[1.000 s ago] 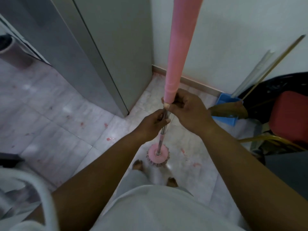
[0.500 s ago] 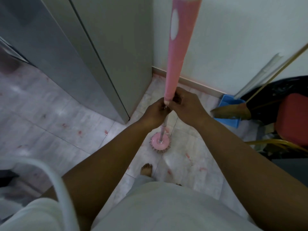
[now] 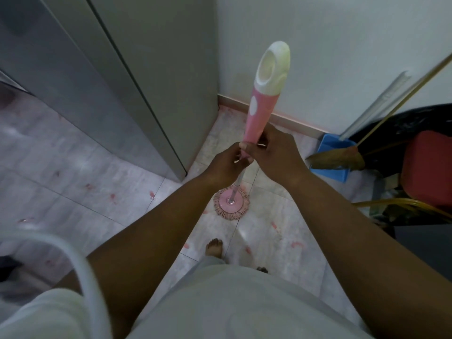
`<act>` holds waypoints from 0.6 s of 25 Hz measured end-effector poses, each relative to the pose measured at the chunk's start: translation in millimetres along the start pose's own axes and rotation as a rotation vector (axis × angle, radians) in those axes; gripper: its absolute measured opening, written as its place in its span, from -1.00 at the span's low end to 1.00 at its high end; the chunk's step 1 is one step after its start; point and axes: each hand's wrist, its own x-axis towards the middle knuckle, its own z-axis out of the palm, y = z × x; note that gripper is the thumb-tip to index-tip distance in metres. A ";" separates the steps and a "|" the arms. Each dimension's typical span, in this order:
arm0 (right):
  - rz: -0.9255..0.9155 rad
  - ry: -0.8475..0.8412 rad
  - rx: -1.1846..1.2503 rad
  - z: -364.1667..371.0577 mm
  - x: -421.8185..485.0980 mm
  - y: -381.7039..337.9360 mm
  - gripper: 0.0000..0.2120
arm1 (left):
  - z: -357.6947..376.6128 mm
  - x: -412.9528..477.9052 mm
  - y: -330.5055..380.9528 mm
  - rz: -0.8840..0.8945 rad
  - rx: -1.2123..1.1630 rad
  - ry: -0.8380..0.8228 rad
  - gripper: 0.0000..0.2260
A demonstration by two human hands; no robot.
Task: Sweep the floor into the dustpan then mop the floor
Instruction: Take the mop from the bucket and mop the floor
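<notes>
both hands on upright mop, dustpan parked by wall

mop (image 3: 254, 123) stands near vertical in the corner, pink grip with a white cap at the top, thin metal pole below. mop head (image 3: 231, 204), round and pink with a fringed edge, sits flat on the floor (image 3: 73, 172), just ahead of the person's bare foot (image 3: 214, 248). right hand (image 3: 271, 152) is wrapped round the lower end of the pink grip, fingers curled on it. left hand (image 3: 226, 165) is just below, touching the right, fingers pinched on the pole where the grip ends. can't tell whether there's a collar or lock at that joint, the fingers cover it.

floor is pale marble tile with scattered pink-red spots, left of the mop head and around the feet. blue dustpan (image 3: 330, 145) lies on the floor against the white wall (image 3: 318, 45) to the right, well apart from the mop, its long handle leaning on the wall. broom (image 3: 335, 160) bristles rest in the dustpan, its stick also leaning up to the right. red seat (image 3: 428, 167) beside them at the right edge. tall grey cabinet (image 3: 122, 69) to the left, its corner near the mop head. white curved tube (image 3: 80, 265) at bottom left, close to the camera.
</notes>
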 end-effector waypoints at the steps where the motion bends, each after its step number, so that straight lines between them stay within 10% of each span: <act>1: -0.009 0.004 -0.010 0.3 -1.7 1.9 -0.58 | 1.0 -0.8 -0.4 0.005 0.004 0.002 -0.63; 15: 0.108 0.029 0.107 -17.1 -61.4 28.2 -0.73 | 47.4 -7.2 -31.7 0.183 0.132 -0.143 -0.68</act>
